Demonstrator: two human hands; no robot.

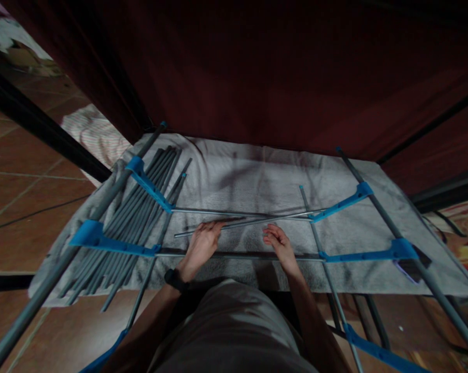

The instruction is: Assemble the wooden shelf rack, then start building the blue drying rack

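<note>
A drying-rack frame of grey metal tubes and blue plastic brackets [148, 186] lies over a grey towel [253, 176] on the floor. My left hand [200, 243] rests palm down on the towel, fingertips on a loose thin grey rod [234, 224] that lies slanted between the two sides. My right hand [278, 241] hovers with fingers loosely curled over the same rod, just above a thicker crossbar [234, 255] joining the left and right blue brackets. Whether the right fingers pinch the rod is unclear. A dark band sits on my left wrist.
A bundle of several loose grey rods [140, 217] lies on the towel's left part under the frame. Dark red fabric [296, 72] hangs behind. Brown floor tiles [27, 197] lie left; a patterned rug [467, 243] shows at the right edge.
</note>
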